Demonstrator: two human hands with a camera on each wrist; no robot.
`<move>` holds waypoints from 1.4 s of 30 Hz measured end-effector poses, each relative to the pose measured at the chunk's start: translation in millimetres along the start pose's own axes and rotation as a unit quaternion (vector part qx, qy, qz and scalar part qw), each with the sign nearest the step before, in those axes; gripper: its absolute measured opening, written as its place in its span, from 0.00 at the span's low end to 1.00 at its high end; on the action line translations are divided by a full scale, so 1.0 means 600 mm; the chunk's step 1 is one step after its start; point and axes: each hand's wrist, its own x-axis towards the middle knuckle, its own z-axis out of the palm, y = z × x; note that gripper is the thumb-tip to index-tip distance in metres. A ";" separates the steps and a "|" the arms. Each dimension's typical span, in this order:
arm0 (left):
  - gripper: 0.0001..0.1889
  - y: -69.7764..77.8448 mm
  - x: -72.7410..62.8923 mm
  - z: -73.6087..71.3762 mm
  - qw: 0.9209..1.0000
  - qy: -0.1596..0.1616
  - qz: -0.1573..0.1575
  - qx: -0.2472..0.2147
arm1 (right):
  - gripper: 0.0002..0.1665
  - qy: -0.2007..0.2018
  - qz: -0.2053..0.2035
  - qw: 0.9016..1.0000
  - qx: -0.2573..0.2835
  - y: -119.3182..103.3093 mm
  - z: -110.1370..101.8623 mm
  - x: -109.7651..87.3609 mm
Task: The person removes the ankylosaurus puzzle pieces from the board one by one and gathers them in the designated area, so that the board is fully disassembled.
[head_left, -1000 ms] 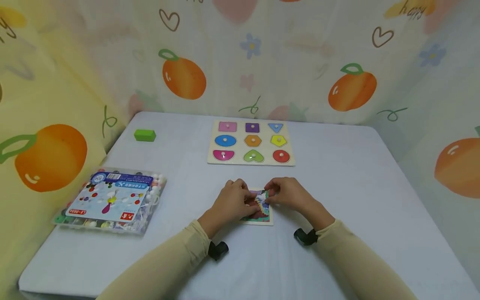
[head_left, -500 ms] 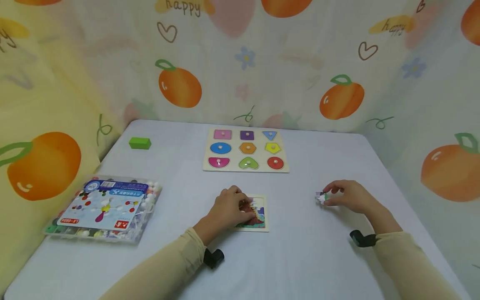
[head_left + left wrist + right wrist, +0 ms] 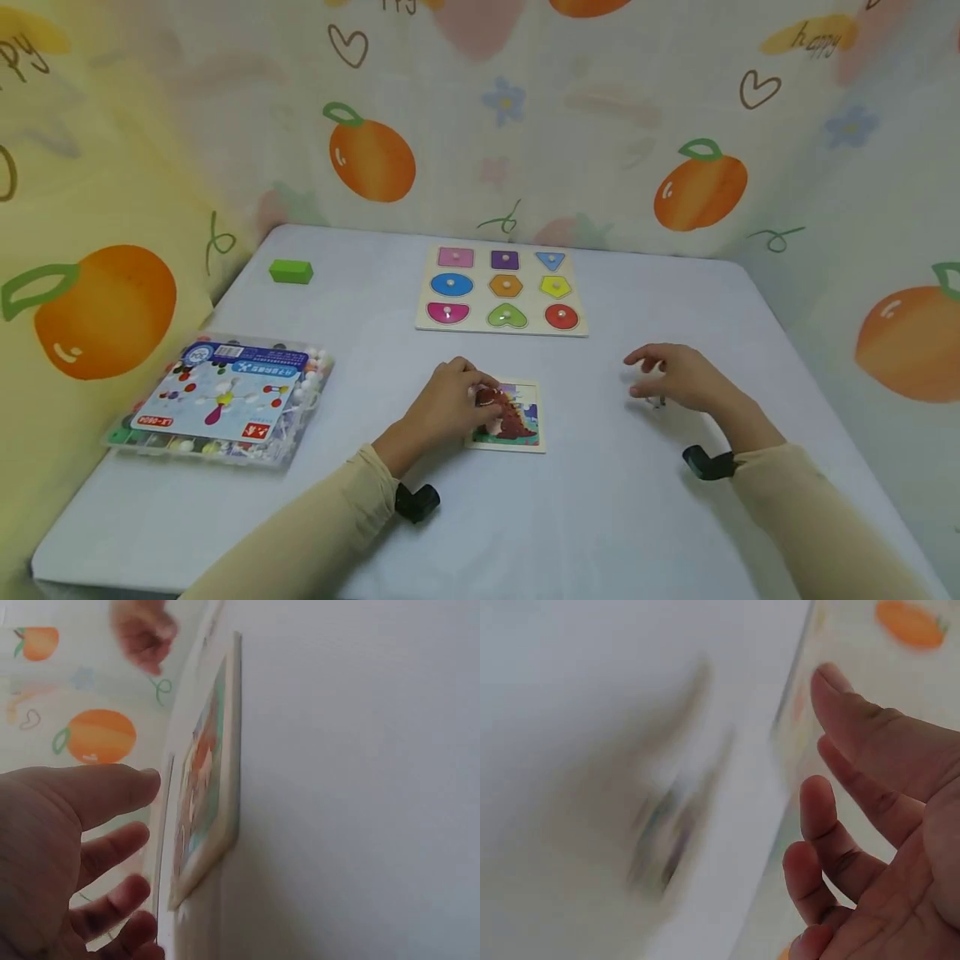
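Note:
A small framed jigsaw puzzle (image 3: 517, 419) with a brown dinosaur picture lies on the table; pale bare board shows near its top. My left hand (image 3: 452, 408) hovers at its left side, covering part of it, and the left wrist view shows the thumb and fingers (image 3: 112, 840) apart with nothing between them. To the right, my right hand (image 3: 678, 379) is above a puzzle piece (image 3: 656, 402), mostly hidden beneath it. In the right wrist view that piece (image 3: 660, 836) is blurred on the white cloth, apart from the loosely spread fingers (image 3: 821, 810).
Behind the puzzle lies a wooden shape board (image 3: 502, 325) with knobbed coloured pieces. A clear plastic case (image 3: 217, 400) of small coloured balls sits at the left. A green block (image 3: 291, 272) is at the back left, and a fruit-print curtain (image 3: 570, 150) encloses the table.
My right hand lifted a puzzle piece from the puzzle, carried it right and let it go on the table. My left hand drew slightly left, uncovering more of the dinosaur.

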 end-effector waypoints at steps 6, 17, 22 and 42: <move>0.29 -0.006 -0.014 -0.003 0.999 -0.001 -0.029 0.043 | 0.14 -0.035 -0.094 0.995 -0.015 -0.145 0.081 0.045; 0.33 -0.004 -0.019 0.009 0.998 0.003 -0.037 0.056 | 0.06 -0.031 -0.090 0.993 -0.073 -0.198 0.140 0.070; 0.33 0.001 -0.018 0.003 0.997 -0.004 -0.053 0.048 | 0.06 -0.021 -0.098 0.991 -0.088 -0.200 0.144 0.078; 0.26 0.014 -0.006 0.008 0.995 0.002 -0.078 0.056 | 0.04 -0.004 -0.140 0.988 -0.061 -0.177 0.146 0.083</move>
